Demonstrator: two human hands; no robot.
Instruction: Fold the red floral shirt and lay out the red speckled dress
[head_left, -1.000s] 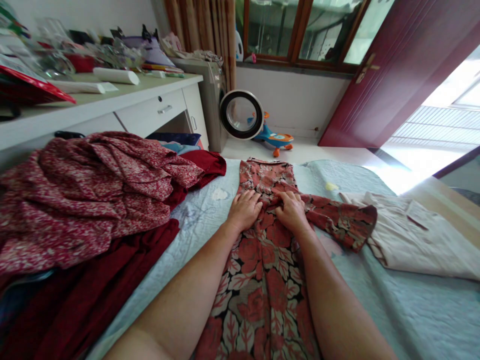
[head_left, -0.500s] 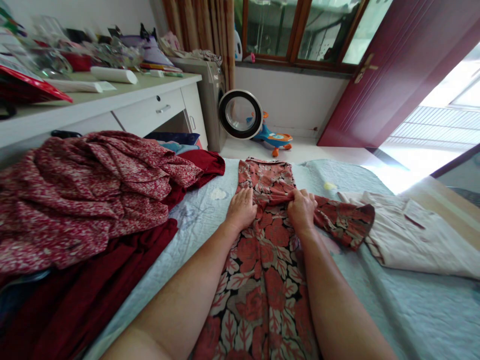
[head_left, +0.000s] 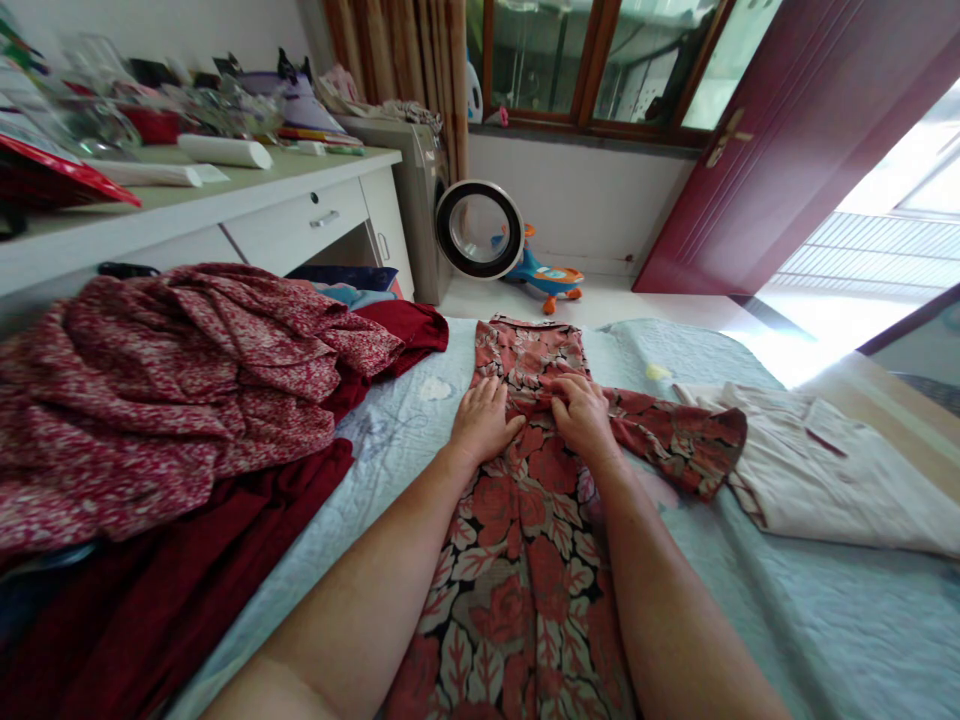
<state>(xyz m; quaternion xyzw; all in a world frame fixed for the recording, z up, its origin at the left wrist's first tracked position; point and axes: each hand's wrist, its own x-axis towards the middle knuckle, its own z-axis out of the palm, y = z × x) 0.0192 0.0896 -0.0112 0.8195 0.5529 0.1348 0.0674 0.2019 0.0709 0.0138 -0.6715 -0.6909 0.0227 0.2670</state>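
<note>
A red-and-beige floral dress (head_left: 525,540) lies lengthwise on the bed, one flared sleeve (head_left: 679,435) stretching out to the right. On its left side, my left hand (head_left: 486,420) rests flat with the fingers extended and the thumb pointing inward. My right hand (head_left: 583,415) presses on the bunched cloth where the sleeve joins, its fingers spread toward the middle of the dress. Creases run between the two hands. Neither hand has the cloth wrapped in its fingers.
Crumpled red patterned clothing (head_left: 172,390) is heaped at left over dark red cloth (head_left: 187,580). A folded cream garment (head_left: 840,470) lies at right on the light blue bedspread (head_left: 840,620). Beyond stand an open-doored washing machine (head_left: 412,200), a blue ride-on toy (head_left: 544,272) and a cluttered desk (head_left: 285,205).
My right hand has moved left across the dress, letting go of the pinched cloth and spreading its fingers. The left thumb has stretched further inward, and the sleeve's upper part has shifted slightly left.
</note>
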